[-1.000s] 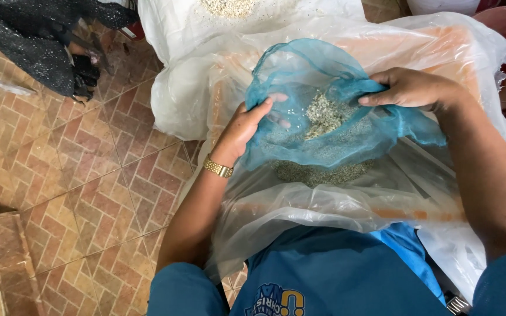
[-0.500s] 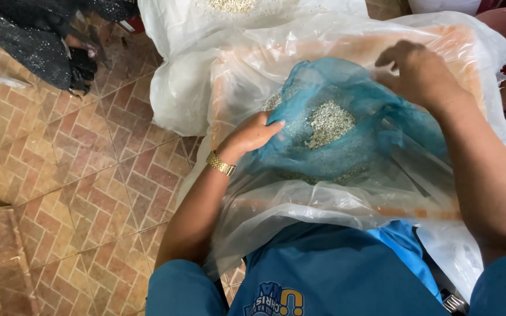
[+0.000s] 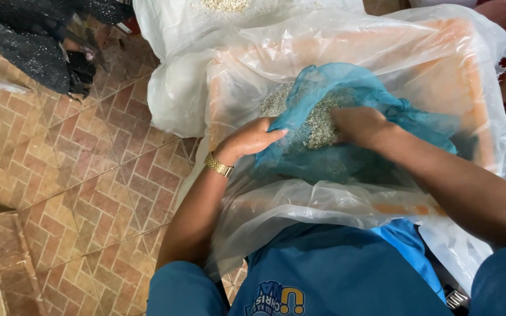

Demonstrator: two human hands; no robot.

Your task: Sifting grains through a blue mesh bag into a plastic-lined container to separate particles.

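Both hands grasp a blue mesh cloth (image 3: 346, 126) heaped with pale grains (image 3: 314, 120), inside an orange tray (image 3: 475, 105) lined with clear plastic: left hand (image 3: 252, 140) at nine o'clock, right hand (image 3: 359, 126) at three, fingers apparently clenched.

Net cloth (image 3: 376, 111) lies in the lined tray (image 3: 475, 88), grains (image 3: 317, 120) heaped on it. Second bag (image 3: 177, 35) behind the tray; dark fabric (image 3: 24, 47) far left of the tray.
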